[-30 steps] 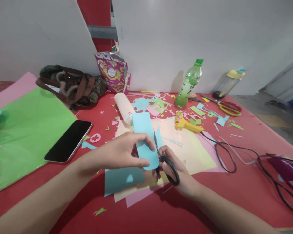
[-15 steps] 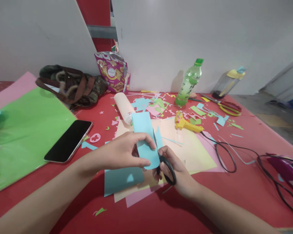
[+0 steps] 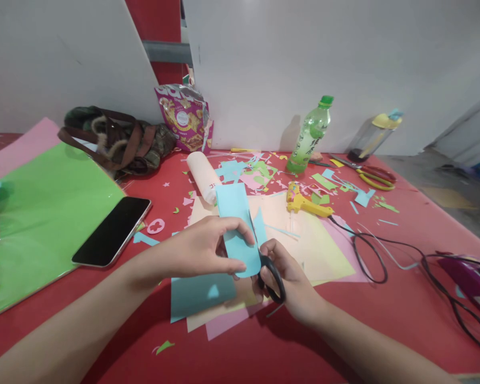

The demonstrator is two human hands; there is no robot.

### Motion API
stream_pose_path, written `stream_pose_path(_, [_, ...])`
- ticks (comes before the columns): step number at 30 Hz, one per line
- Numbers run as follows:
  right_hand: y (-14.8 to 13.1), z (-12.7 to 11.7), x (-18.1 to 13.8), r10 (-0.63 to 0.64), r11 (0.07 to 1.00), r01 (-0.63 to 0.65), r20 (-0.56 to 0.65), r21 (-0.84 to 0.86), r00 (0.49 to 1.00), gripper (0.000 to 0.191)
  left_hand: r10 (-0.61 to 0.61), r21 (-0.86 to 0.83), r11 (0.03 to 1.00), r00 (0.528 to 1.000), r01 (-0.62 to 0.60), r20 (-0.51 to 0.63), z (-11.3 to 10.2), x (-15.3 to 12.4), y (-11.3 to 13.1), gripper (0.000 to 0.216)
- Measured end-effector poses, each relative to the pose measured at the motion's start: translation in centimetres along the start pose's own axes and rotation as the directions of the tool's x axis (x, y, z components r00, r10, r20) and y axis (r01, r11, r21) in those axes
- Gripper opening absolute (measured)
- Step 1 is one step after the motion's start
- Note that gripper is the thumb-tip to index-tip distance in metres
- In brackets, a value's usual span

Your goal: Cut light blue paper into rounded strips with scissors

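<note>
My left hand [image 3: 212,246] pinches a strip of blue paper [image 3: 232,205] between thumb and fingers; the strip's near end is rounded. Black-handled scissors [image 3: 278,282] are gripped in my right hand [image 3: 290,272], with fingers through the loops. Their blades lie along the right edge of the blue strip, partly hidden by it. Beneath both hands rests a loose stack of coloured sheets, with a cream sheet [image 3: 280,250] on top and a darker blue sheet [image 3: 196,301] at the near left.
A black-screened phone [image 3: 112,230] lies on a green sheet [image 3: 52,213] to the left. Behind are a white bottle [image 3: 202,173], paper scraps [image 3: 260,173], a snack bag [image 3: 186,117] and a green drink bottle [image 3: 310,136]. A yellow glue gun [image 3: 306,204] trails its cable rightward.
The scissor handles have shifted slightly left and closed a little in my right hand. My left hand and the blue strip stay almost still.
</note>
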State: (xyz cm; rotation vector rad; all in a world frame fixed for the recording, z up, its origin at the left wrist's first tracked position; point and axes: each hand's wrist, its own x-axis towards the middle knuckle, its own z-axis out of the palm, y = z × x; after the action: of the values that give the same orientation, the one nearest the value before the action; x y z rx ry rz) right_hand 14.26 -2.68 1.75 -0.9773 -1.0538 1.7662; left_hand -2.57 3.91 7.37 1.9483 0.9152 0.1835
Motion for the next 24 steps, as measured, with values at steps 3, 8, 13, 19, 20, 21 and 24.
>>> stream_pose_path(3, [0.08, -0.01, 0.00, 0.000, 1.000, 0.000, 0.004, 0.019, 1.000, 0.038, -0.003, -0.013, 1.000, 1.000, 0.003, 0.012, 0.01, 0.04, -0.08, 0.026])
stream_pose_path(8, [0.22, 0.03, 0.10, -0.019, 0.999, 0.019, -0.005, 0.042, 1.000, 0.038, -0.005, -0.006, 1.000, 1.000, 0.005, 0.014, 0.03, -0.01, -0.12, 0.026])
stream_pose_path(13, [0.34, 0.02, 0.17, -0.040, 0.998, 0.040, 0.006, 0.051, 0.999, 0.038, -0.014, -0.004, 1.000, 1.000, 0.014, 0.006, 0.06, -0.10, 0.04, 0.026])
stream_pose_path(19, [0.50, -0.13, 0.25, -0.043, 0.998, 0.043, 0.008, 0.050, 0.999, 0.038, -0.008, -0.008, 1.000, 1.000, 0.008, 0.006, 0.00, 0.04, 0.00, 0.027])
stream_pose_path(20, [0.51, -0.13, 0.28, -0.044, 0.998, 0.044, 0.006, 0.052, 0.999, 0.038, -0.008, -0.010, 1.000, 1.000, 0.008, 0.005, -0.01, 0.06, -0.02, 0.027])
stream_pose_path(21, [0.51, -0.13, 0.31, -0.044, 0.998, 0.044, 0.001, 0.051, 0.999, 0.038, -0.007, -0.014, 1.000, 1.000, 0.007, 0.005, -0.03, 0.08, -0.04, 0.026])
stream_pose_path(24, [0.48, -0.10, 0.39, -0.041, 0.998, 0.042, -0.023, 0.055, 0.999, 0.040, -0.002, -0.036, 0.999, 1.000, 0.002, 0.007, -0.11, 0.12, -0.10, 0.026])
